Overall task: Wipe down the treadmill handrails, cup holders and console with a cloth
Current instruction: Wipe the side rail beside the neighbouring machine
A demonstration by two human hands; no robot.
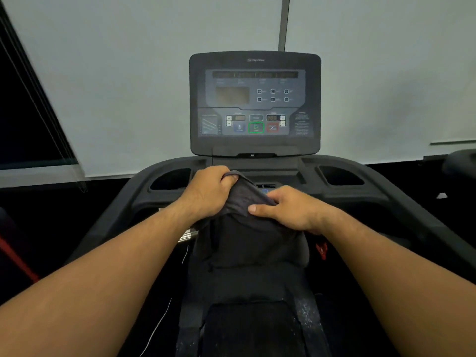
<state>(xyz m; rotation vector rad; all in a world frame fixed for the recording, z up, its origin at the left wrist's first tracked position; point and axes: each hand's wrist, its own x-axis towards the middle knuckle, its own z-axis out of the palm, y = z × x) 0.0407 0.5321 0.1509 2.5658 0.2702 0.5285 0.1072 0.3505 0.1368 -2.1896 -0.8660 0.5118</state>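
Note:
A dark grey cloth (pixel 247 238) hangs in front of me, held up by both hands over the middle of the treadmill's dash. My left hand (pixel 208 191) grips its upper left edge in a fist. My right hand (pixel 286 210) pinches the cloth's right side, thumb on top. The console (pixel 255 104) stands upright behind, its screen dark with a green start button lit. A cup holder (pixel 171 179) lies to the left of my hands and another cup holder (pixel 340 175) to the right. The left handrail (pixel 103 228) and right handrail (pixel 422 222) run down towards me.
A pale wall (pixel 128 86) rises behind the console. A dark window (pixel 23 119) is at the far left. A red safety clip (pixel 321 249) hangs below my right wrist, and a thin white cord (pixel 157 328) trails at lower left. The treadmill belt (pixel 247 328) lies below.

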